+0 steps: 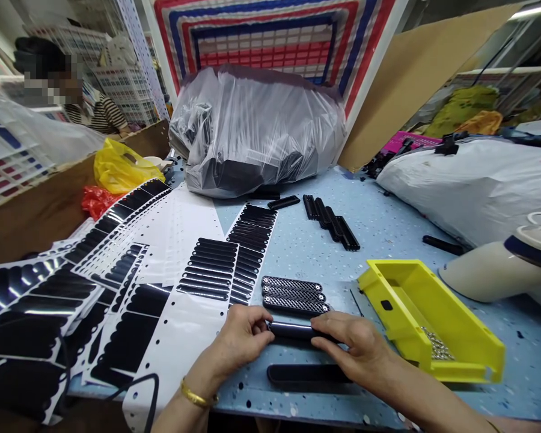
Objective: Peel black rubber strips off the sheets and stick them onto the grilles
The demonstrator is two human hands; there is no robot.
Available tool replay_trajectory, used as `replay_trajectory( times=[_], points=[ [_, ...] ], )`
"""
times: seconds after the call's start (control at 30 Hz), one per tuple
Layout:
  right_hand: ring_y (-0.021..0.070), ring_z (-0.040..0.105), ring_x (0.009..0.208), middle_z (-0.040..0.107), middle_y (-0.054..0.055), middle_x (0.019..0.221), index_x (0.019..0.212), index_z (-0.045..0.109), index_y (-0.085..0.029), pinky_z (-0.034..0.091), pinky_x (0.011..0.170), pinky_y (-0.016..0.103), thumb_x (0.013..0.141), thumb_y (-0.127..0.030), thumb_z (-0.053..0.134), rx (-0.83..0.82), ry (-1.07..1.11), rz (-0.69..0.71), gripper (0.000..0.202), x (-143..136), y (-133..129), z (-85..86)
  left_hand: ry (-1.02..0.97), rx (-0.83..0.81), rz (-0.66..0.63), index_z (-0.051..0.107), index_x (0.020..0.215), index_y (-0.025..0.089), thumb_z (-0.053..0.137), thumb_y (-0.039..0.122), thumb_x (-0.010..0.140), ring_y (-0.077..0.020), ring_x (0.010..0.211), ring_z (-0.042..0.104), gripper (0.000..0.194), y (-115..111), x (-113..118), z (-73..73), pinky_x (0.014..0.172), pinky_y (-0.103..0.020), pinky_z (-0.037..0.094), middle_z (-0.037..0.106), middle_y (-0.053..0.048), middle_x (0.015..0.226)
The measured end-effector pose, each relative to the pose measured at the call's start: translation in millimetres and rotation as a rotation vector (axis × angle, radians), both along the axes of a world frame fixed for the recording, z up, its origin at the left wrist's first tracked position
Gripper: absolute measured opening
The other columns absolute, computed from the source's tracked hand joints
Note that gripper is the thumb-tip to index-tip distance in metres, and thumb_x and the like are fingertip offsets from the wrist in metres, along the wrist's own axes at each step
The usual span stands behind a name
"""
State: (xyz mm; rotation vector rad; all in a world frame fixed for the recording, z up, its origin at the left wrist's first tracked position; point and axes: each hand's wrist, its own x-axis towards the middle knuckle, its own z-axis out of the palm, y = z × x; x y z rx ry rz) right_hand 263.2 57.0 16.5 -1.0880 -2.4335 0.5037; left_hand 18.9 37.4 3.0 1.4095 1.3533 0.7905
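A slim black bar with rounded ends is between my two hands, low over the blue table. My left hand pinches its left end with thumb and fingertips. Around the right end, the fingers and thumb of my right hand are closed, partly hiding it. Just beyond lie textured black bars, side by side, with small bright dots at their ends. Nearer the table's front edge, a smooth black bar lies partly under my right wrist. Sheets of black oblong stickers are left of my left hand.
Right of my hands stands a yellow bin holding small metal pieces. More black bars lie farther back, before a large plastic-wrapped bundle. A white bottle lies at the right. A person is at the far left.
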Motion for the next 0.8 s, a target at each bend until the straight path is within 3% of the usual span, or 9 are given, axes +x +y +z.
replay_trajectory(
  times=[0.27,0.8],
  points=[
    [0.0205,0.073,0.075,0.078,0.007,0.086,0.092,0.074,-0.021,0.060,0.069,0.029,0.085,-0.017,0.059,0.112,0.022,0.035,0.017,-1.6,1.2,-2.9,0.009,0.020,-0.014,0.076,0.085,0.013,0.064,0.013,0.065,-0.0117,0.055,0.051,0.024,0.7,-1.6,-5.0,0.055,-0.022,0.041,0.056,0.003,0.059],
    [0.0199,0.069,0.065,0.074,0.007,0.078,0.080,0.071,-0.020,0.054,0.060,0.029,0.080,-0.011,0.063,0.154,0.014,0.030,0.012,-7.9,0.1,-2.3,-0.003,0.014,0.002,0.076,0.085,0.012,0.062,0.014,0.064,-0.0115,0.052,0.052,0.025,0.0,-1.1,-8.2,0.052,-0.022,0.041,0.058,0.003,0.058]
  ],
)
